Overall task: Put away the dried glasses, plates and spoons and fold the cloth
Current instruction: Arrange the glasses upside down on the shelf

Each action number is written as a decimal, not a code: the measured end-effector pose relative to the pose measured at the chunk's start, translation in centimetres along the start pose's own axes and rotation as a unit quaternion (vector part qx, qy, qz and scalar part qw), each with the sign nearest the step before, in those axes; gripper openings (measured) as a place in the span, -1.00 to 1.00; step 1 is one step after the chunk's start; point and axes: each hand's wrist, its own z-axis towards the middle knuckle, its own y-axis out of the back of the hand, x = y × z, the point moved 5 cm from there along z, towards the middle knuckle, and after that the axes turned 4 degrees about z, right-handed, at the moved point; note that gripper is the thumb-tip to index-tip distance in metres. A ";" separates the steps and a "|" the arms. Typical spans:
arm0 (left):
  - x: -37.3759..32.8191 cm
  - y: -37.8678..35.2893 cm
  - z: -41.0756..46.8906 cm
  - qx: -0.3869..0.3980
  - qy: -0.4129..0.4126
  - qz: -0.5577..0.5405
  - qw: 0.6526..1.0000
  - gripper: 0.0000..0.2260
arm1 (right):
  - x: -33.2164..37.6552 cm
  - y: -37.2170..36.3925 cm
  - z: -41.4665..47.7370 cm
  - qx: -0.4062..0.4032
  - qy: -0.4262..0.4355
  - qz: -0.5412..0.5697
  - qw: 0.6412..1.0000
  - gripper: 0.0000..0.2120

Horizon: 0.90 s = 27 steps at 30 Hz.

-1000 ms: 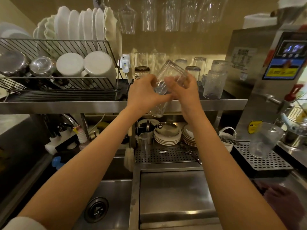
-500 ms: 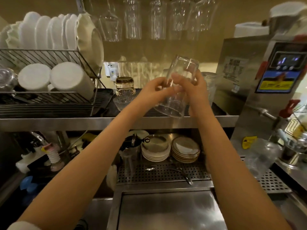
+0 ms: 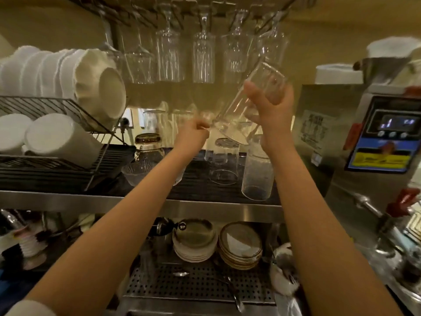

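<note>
One view is supplied, from the head camera. A clear glass [image 3: 232,115] is held in the air, tilted, base up and to the right, mouth down and to the left. The right grip [image 3: 271,106] is wrapped round the upper half of the body. The left grip [image 3: 193,133] is curled tight at the lower rim, which is pinched between thumb and fingers.

Against the earlier pictures, the glass has been raised from the level of the shelf edge to a position above the inverted glasses [image 3: 224,160] that stand on the shelf [image 3: 91,199] directly below the right grip. The left grip has been moved from the body of the glass to its rim.

Hanging stemware [image 3: 202,49] is located just above and left of the right grip; no contact is seen. Two stacks of plates [image 3: 240,245] are located well below both grips, under the shelf, with spoons [image 3: 180,274] on the perforated tray [image 3: 159,286] nearer the person. The cloth cannot be identified.

The glass is judged to be in transit to the shelf and has not yet been set down. Plates, spoons and cloth remain, so the task is judged to be at an early stage. Clearance to the stemware and to the tall glass [image 3: 257,172] below the right grip should be watched.
</note>
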 end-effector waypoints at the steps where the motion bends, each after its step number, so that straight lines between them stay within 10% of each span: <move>1: 0.2 -0.6 0.4 0.011 0.009 0.020 1.000 -0.75 | -0.2 0.2 0.7 -0.006 0.004 0.008 1.000 -0.50; 9: 0.3 -5.5 2.4 0.099 -0.021 0.167 0.981 -0.43 | -2.5 1.1 3.7 -0.028 0.007 0.009 1.000 -0.36; 27: 1.0 -3.8 1.9 0.080 -0.039 0.234 0.968 -0.57 | -4.0 1.0 4.7 0.000 0.030 -0.120 0.992 -0.18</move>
